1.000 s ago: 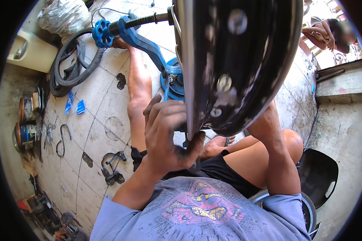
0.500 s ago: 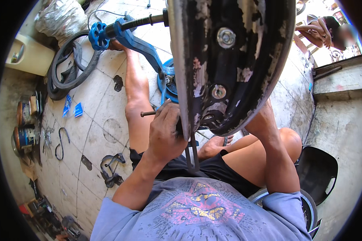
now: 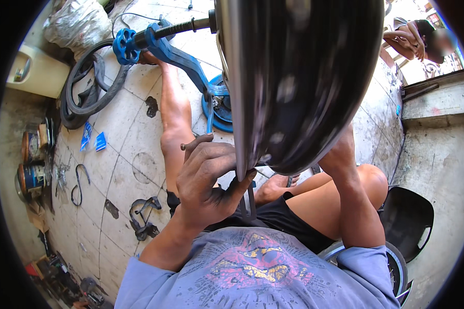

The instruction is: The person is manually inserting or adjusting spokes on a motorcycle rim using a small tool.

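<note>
A black wheel rim with worn paint stands upright before me in a blue truing stand, its surface smeared by spinning. My left hand is at the rim's lower left edge, thumb stretched out against it and fingers apart, beside the stand's small metal rod. Below the rim hangs a dark metal loop. My right forearm reaches up behind the rim's right side; the rim hides the fingers of that hand, so what they touch cannot be seen.
Tyres and tubes lie on the tiled floor at the far left, near blue packets. A black strap is by my left leg. Tins stand along the left wall. A black chair is at right; another person sits far right.
The rim has gone from sharp to motion-blurred. My left hand has loosened from a closed grip at the rim's lower edge, its thumb and fingers now spread. My right forearm has barely moved.
</note>
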Demonstrator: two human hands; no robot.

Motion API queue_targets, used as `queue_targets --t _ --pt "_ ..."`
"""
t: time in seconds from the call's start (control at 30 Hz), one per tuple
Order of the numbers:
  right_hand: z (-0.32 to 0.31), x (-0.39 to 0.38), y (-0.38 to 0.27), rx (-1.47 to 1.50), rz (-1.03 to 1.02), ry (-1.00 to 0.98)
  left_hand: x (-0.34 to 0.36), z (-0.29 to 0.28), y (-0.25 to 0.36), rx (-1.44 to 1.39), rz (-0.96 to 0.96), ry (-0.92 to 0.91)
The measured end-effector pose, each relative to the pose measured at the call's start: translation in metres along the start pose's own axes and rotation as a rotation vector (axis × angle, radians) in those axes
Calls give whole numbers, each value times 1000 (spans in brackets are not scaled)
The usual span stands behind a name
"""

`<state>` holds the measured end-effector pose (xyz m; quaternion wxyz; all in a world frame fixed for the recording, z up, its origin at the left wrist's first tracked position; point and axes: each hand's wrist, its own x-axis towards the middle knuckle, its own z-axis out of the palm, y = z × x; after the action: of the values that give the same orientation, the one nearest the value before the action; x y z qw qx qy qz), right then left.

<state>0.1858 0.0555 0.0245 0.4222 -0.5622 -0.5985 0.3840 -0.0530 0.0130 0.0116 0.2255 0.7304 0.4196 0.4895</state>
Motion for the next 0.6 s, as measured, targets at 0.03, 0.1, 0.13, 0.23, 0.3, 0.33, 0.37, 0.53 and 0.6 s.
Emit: queue_targets --t 0.03,0.1,0.13,0.23,0.3,0.33,0.37,0.53,0.6 --pt "0 0 -1 29 59 -8 -1 2 -1 12 4 -7" --pt "1 0 -5 20 48 -16 0 3 -2 21 5 -16" --pt "2 0 -6 12 36 -24 2 3 -1 34 32 -11" --pt "6 -2 -6 51 -29 16 2 3 -1 40 57 -4" --pt "8 -3 -7 64 -4 17 1 2 -1 32 52 -3" --pt "8 -3 -6 76 19 18 0 1 0 36 42 -11" --pt "8 -3 -5 76 20 19 0 1 0 40 33 -20" --pt "8 -4 11 168 -47 12 -9 9 -14 2 34 -25" --pt "10 -3 11 196 -9 23 -18 16 -28 -16 17 -37"
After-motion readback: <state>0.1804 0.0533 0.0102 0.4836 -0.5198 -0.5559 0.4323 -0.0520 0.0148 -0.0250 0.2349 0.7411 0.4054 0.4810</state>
